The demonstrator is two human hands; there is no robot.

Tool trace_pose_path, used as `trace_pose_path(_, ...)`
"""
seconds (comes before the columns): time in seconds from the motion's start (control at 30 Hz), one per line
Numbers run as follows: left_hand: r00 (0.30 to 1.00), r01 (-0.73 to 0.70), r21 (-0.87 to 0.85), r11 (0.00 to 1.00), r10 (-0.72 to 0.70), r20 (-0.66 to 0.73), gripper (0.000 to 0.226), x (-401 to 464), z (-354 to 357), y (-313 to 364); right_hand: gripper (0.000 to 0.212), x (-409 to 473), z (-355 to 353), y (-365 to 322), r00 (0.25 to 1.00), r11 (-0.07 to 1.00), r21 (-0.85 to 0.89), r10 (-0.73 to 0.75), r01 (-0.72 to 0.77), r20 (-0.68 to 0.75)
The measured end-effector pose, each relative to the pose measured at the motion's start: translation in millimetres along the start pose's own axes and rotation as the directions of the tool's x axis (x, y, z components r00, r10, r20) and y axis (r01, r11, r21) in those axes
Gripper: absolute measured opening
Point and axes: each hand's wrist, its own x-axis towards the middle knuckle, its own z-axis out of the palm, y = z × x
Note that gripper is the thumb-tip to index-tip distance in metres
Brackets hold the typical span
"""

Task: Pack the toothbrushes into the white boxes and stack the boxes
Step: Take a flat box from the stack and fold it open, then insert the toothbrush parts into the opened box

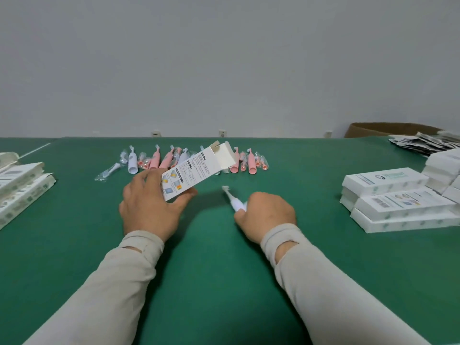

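My left hand (149, 207) grips the near end of a white printed box (196, 170), tilted up with its far end flap open above the green table (214, 257). My right hand (267, 215) holds a white toothbrush (230, 197) by its handle, brush head pointing up and left, toward the box but apart from it. Behind the box lies a row of pink and white toothbrushes (159, 160) with wrapped brush heads, partly hidden by the box. Packed white boxes (398, 197) are stacked at the right.
Flat, unfolded boxes (20, 185) lie at the left edge. A heap of dark printed leaflets (428, 143) and a brown carton (388, 129) sit at the far right. A grey wall stands behind the table.
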Motion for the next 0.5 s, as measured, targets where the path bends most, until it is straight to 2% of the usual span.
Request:
trace_pose_path(0.13, 1.000, 0.006, 0.018, 1.000, -0.006, 0.029, 0.060, -10, -14, -12, 0.023, -13, 5, -6, 0.992, 0.992, 0.006, -0.125, 0.125, -0.034)
trace_pose_path(0.33, 0.999, 0.024, -0.062, 0.998, -0.023, 0.023, 0.058, -13, -18, -10, 0.033, -13, 16, 7, 0.962, 0.975, -0.085, -0.218, 0.206, -0.166)
trace_pose_path(0.37, 0.999, 0.028, -0.070, 0.997, -0.027, 0.018, 0.058, -11, -17, -11, 0.031, -11, 15, 7, 0.956, 0.977, -0.043, -0.215, 0.211, -0.201)
trace_pose_path(0.43, 0.999, 0.034, -0.074, 0.997, -0.033, 0.003, 0.060, -6, -14, -14, 0.022, -7, 8, 11, 0.941, 0.968, 0.177, -0.114, 0.177, -0.319)
trace_pose_path(0.47, 0.999, 0.036, -0.074, 0.997, -0.036, -0.005, 0.060, -3, -14, -16, 0.019, -5, 4, 15, 0.926, 0.929, 0.339, -0.008, 0.146, -0.377)
trace_pose_path(0.5, 0.999, 0.037, -0.069, 0.997, -0.038, -0.010, 0.061, -1, -13, -19, 0.019, -1, 1, 21, 0.909, 0.847, 0.516, 0.107, 0.129, -0.403)
